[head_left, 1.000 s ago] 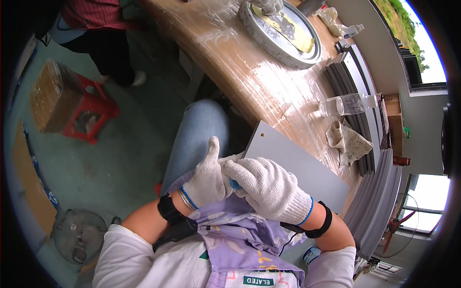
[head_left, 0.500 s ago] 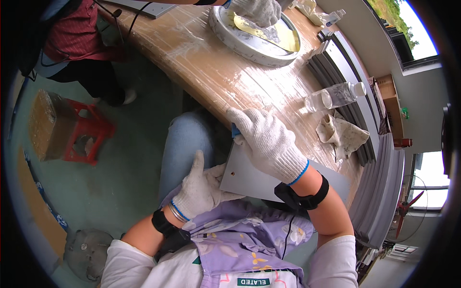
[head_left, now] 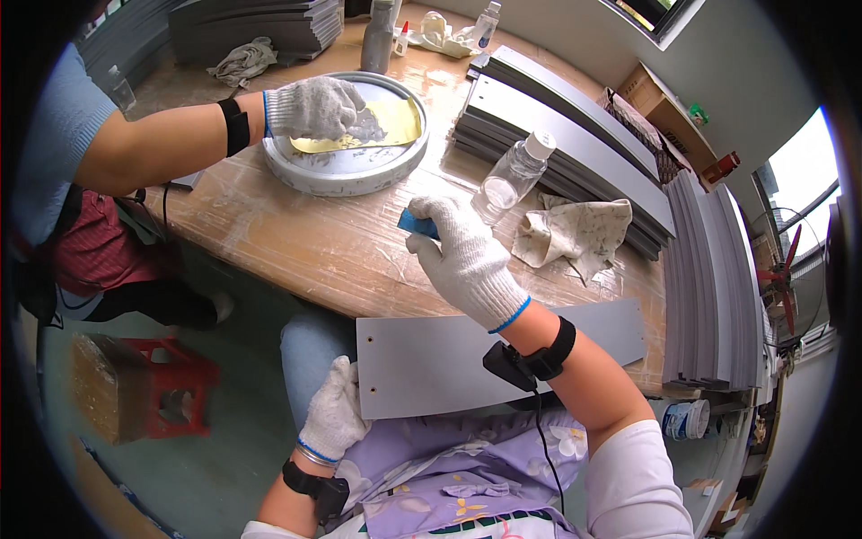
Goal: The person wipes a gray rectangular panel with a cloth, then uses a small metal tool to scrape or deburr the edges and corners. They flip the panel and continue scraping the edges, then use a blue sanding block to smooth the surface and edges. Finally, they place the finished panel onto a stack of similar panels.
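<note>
A flat grey panel (head_left: pixel 431 364) with small brass-coloured holes near its left end lies across my lap and the table's front edge. My left hand (head_left: pixel 330 413), in a white knit glove, grips that left end, with part of the fingers hidden by the panel. Above the panel, my gloved right hand (head_left: pixel 471 265) is closed on a small blue piece (head_left: pixel 417 225), its exact kind unclear. Beyond, a co-worker's gloved hand (head_left: pixel 316 108) presses on a yellow sheet (head_left: pixel 395 121) smeared with grey, lying on a round whitish lid (head_left: pixel 355 186).
Right of the lid stand a clear bottle (head_left: pixel 516 175) and a stained rag (head_left: pixel 575 232). Stacked grey panels (head_left: pixel 575 153) fill the table's right side, with another stack (head_left: pixel 251 31) far left. A red stool (head_left: pixel 184 386) stands on the floor at left.
My right hand has lifted off the panel's end, still holding the blue piece. My left hand has come to the panel's left end. The view has shifted, showing more of the table.
</note>
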A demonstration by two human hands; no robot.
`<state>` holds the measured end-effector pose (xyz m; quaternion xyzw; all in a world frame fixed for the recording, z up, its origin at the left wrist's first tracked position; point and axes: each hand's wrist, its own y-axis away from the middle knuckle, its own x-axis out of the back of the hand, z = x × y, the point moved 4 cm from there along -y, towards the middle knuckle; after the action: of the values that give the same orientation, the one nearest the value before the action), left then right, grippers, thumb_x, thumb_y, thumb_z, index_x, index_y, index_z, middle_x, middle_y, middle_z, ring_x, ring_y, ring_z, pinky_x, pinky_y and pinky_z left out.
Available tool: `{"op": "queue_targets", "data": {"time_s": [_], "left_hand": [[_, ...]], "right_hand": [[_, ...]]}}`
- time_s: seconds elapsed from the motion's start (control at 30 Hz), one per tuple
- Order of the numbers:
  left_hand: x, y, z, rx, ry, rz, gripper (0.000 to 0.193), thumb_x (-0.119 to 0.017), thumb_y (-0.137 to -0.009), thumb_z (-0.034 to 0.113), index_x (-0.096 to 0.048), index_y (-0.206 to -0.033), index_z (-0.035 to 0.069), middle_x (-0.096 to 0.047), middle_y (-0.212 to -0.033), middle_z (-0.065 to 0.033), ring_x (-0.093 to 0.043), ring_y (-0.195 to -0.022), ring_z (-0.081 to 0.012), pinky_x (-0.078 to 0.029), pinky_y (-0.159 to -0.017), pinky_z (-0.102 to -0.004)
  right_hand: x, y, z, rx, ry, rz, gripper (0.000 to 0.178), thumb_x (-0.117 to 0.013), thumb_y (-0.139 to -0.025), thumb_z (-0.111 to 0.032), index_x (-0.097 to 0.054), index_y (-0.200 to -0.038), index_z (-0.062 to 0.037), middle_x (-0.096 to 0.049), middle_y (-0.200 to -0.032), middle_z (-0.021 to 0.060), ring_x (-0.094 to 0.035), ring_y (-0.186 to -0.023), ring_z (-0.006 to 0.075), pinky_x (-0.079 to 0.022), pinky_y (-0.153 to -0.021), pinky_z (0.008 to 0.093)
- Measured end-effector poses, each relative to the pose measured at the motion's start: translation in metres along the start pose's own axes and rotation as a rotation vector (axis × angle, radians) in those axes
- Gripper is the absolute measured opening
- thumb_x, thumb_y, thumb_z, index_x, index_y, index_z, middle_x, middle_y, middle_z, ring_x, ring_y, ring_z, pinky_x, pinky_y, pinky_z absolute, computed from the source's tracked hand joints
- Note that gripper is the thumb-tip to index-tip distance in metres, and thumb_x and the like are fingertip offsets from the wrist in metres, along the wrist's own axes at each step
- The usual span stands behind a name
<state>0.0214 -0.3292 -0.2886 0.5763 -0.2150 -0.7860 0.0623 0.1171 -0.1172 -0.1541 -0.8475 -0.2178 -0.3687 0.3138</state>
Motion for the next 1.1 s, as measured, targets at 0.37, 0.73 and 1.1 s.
{"op": "queue_targets", "data": {"time_s": [0.37,0.73,1.1], "left_hand": [[0.004,-0.006,0.023,-0.190,-0.249,-0.042,0.061,-0.046,-0.105,0.033,-0.029,-0.153,-0.001,-0.058,-0.134,-0.0178,-0.061,-0.114,-0.0244,-0.050,-0.097,-0.0360],[-0.050,0.003,0.026,-1.347,-2.428,-0.175,0.063,-0.070,-0.082,0.025,-0.053,-0.143,0.022,-0.042,-0.148,-0.0194,-0.042,-0.136,-0.0394,-0.035,-0.113,-0.0551],[-0.143,0.049,0.010,-0.566,-1.267,-0.199,0.048,-0.062,-0.098,0.034,-0.051,-0.131,0.000,-0.063,-0.115,-0.0090,-0.063,-0.102,-0.0169,-0.053,-0.084,-0.0293]], "right_hand": [[-0.066,-0.094,0.031,0.165,0.283,-0.082,0.052,-0.052,-0.087,-0.007,-0.049,-0.138,0.0048,-0.049,-0.133,0.0327,-0.049,-0.126,0.0464,-0.039,-0.110,0.0470],[0.093,0.155,0.013,-0.387,-0.502,-0.632,0.042,-0.059,-0.098,-0.036,-0.063,-0.128,-0.0085,-0.069,-0.119,0.0141,-0.066,-0.110,0.0261,-0.051,-0.096,0.0372],[0.059,0.305,0.051,-0.808,-1.563,-0.088,0.060,-0.052,-0.104,-0.027,-0.027,-0.153,-0.0011,-0.055,-0.135,0.0153,-0.062,-0.112,0.0199,-0.052,-0.099,0.0355]]}}
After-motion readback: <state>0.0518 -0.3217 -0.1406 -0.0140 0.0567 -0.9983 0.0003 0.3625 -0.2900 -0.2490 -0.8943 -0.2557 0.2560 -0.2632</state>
